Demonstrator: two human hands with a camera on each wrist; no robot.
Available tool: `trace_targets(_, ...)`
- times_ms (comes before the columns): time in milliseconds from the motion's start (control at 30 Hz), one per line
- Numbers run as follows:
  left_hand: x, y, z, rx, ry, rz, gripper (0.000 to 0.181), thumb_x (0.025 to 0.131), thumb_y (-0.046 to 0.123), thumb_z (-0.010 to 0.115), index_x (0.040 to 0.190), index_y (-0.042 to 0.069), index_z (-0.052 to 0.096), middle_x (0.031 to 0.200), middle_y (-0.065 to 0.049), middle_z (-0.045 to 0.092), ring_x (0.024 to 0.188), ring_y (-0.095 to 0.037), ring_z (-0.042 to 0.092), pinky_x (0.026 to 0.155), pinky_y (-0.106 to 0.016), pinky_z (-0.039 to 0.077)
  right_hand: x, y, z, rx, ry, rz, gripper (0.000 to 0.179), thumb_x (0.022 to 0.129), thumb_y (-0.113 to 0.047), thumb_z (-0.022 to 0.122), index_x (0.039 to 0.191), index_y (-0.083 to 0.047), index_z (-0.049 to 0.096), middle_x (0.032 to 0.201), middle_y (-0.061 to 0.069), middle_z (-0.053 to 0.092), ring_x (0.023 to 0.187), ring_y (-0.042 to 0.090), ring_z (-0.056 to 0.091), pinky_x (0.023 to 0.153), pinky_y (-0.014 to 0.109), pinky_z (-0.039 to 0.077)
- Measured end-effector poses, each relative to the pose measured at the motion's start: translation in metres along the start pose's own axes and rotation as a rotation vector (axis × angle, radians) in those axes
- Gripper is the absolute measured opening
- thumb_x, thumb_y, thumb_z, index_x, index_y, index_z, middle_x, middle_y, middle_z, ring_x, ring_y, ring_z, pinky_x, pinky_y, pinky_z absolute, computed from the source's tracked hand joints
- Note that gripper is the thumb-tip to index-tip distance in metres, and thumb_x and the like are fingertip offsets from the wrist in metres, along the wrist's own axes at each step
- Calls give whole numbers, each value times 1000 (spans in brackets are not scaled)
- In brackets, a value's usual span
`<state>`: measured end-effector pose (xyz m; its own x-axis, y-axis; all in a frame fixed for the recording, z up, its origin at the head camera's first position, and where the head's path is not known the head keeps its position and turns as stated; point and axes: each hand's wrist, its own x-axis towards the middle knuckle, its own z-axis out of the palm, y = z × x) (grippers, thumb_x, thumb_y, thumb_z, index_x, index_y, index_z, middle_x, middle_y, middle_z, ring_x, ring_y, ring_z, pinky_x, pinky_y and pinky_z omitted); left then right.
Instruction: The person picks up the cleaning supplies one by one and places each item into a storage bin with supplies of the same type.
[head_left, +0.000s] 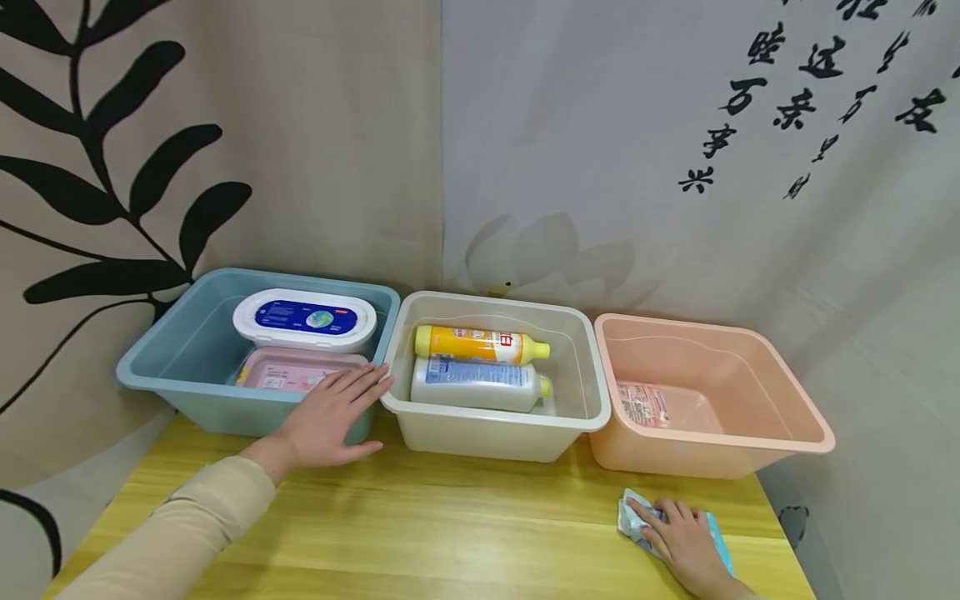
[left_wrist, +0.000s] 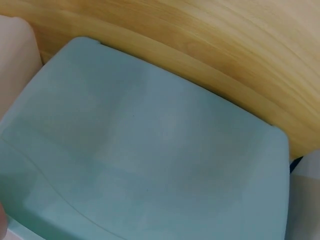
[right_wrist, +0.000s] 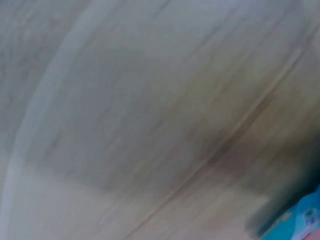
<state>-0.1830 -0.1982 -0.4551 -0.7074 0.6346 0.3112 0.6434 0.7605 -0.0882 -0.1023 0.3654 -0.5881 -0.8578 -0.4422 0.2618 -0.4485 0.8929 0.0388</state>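
My left hand (head_left: 330, 417) rests at the front right corner of the blue bin (head_left: 180, 386), its fingers straight and reaching to the rim beside the cream bin. Inside the blue bin lie a white oval-lidded tub (head_left: 247, 321) with a dark blue label and a pink pack (head_left: 281, 371). The bin's outer wall (left_wrist: 160, 130) fills the left wrist view. At the front right of the table, my right hand (head_left: 686, 542) grips a light blue and white soft packet (head_left: 632, 518) from above. A blue corner of the packet (right_wrist: 295, 220) shows in the blurred right wrist view.
The cream bin (head_left: 495, 425) in the middle holds a yellow bottle (head_left: 468, 343) and a white bottle (head_left: 472, 385), both lying down. A peach bin (head_left: 690, 450) to its right has a printed packet (head_left: 643, 406) inside. Curtains (head_left: 337, 167) hang behind the wooden table (head_left: 435, 533).
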Motion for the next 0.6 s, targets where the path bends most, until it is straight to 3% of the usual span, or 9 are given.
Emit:
trace_targets(267, 0, 1, -2, 1, -32, -17, 84, 80, 60, 57, 144, 10, 35, 149, -11, 37, 135, -32, 35, 108, -50, 32, 0, 1, 4, 92, -7, -13, 51, 85, -34, 64, 134, -30, 51, 105, 3, 52, 92, 17, 49, 70, 37, 40)
trace_targets(433, 0, 2, -3, -8, -67, -33, 85, 79, 57, 59, 145, 10, 33, 150, -11, 35, 137, -31, 33, 109, -50, 30, -6, 3, 6, 73, -13, -55, 59, 82, -42, 65, 137, -29, 47, 111, 5, 54, 96, 24, 54, 72, 45, 44)
trace_targets(600, 1, 2, -3, -3, -70, -35, 85, 80, 57, 59, 145, 11, 33, 150, -10, 35, 137, -31, 34, 109, -50, 30, -7, 5, 6, 54, 24, -95, 54, 84, -38, 63, 135, -28, 50, 110, 3, 56, 92, 21, 56, 69, 38, 43)
